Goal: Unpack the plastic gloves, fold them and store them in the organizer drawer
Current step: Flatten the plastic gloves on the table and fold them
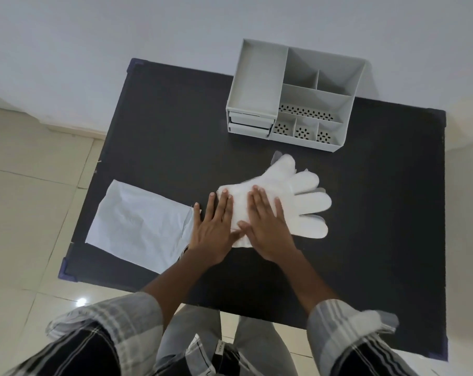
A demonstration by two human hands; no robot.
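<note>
A: Our fingers (224,202) are flat and a little spread – left hand (213,229) and right hand (268,226) both press palm-down on the cuff end of the gloves (297,191), gripping nothing.

B: Where's the stack relative to the organizer (295,93)?

A: Just in front of it, apart. The empty wrapper (140,221) sits well left of the gloves, on the table (159,137). The organizer's drawers (250,123) look closed.

B: Risks?

A: Thin film is slippery – lifting our palms could let the layers slide or the crease spring open, and a loose bundle may not fit a shallow drawer.
</note>
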